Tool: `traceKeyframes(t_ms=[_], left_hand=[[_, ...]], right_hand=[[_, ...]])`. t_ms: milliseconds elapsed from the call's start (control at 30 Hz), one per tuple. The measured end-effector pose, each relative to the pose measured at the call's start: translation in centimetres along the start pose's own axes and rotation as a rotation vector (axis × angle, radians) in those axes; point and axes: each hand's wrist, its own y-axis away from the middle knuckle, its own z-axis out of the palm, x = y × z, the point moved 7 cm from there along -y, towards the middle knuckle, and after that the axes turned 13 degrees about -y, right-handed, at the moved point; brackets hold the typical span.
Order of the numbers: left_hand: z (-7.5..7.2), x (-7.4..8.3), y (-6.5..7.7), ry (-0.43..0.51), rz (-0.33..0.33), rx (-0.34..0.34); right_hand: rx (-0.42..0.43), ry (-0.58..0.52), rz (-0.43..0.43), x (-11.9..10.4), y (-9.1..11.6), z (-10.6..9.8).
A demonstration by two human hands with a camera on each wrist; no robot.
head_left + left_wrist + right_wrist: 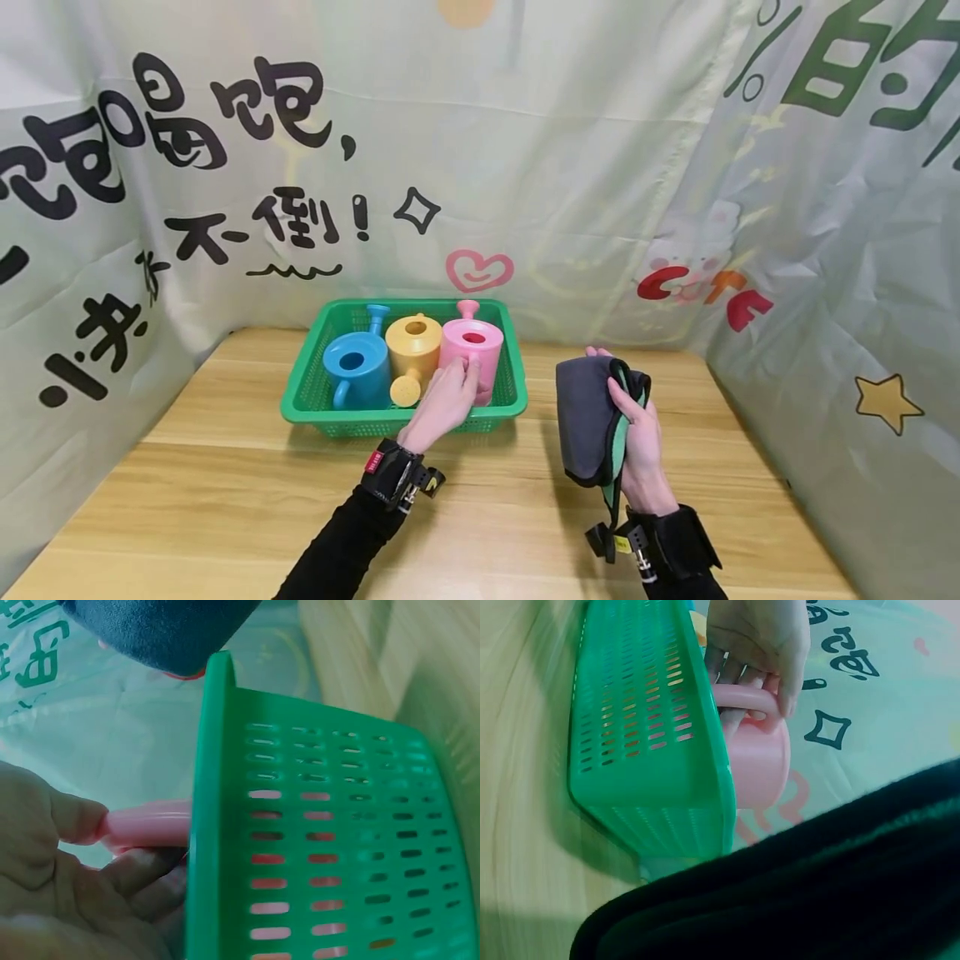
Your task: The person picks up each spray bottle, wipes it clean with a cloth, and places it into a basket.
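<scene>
My left hand (pixel 447 394) holds the handle of a pink watering can (pixel 491 358) at the right end of a green basket (pixel 330 417). In the left wrist view, thumb and fingers close around the pink handle (pixel 154 823) just beyond the basket rim. The can still sits inside the basket. My right hand (pixel 642 446) grips a folded dark grey cloth item (pixel 583 417) with black edging and a green inner side, held above the table to the right of the basket. Its exact kind is unclear. It fills the lower right wrist view as a dark shape (pixel 817 892).
A blue watering can (pixel 367 379) and a yellow watering can (pixel 415 346) stand in the basket left of the pink one. The basket rests on a wooden table (pixel 225 467) near the back. A printed curtain (pixel 585 208) encloses the back and sides.
</scene>
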Motion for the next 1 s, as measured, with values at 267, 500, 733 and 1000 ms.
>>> traceKeyframes(t_ms=[267, 500, 733, 1000], left_hand=[[1.2, -0.7, -0.2, -0.116, -0.065, -0.097], [1.8, -0.9, 0.0, -0.213, -0.083, -0.175], [1.4, -1.0, 0.6, -0.318, -0.058, -0.134], [-0.8, 0.5, 2.4, -0.313, 0.077, -0.023]], right_hand=[[-0.001, 0.050, 0.039, 0.3, -0.1, -0.5], [0.002, 0.045, 0.073, 0.6, -0.6, -0.6], [-0.004, 0.038, 0.099, 0.8, -0.9, -0.9], [-0.041, -0.153, 0.223, 1.7, -1.4, -1.6]])
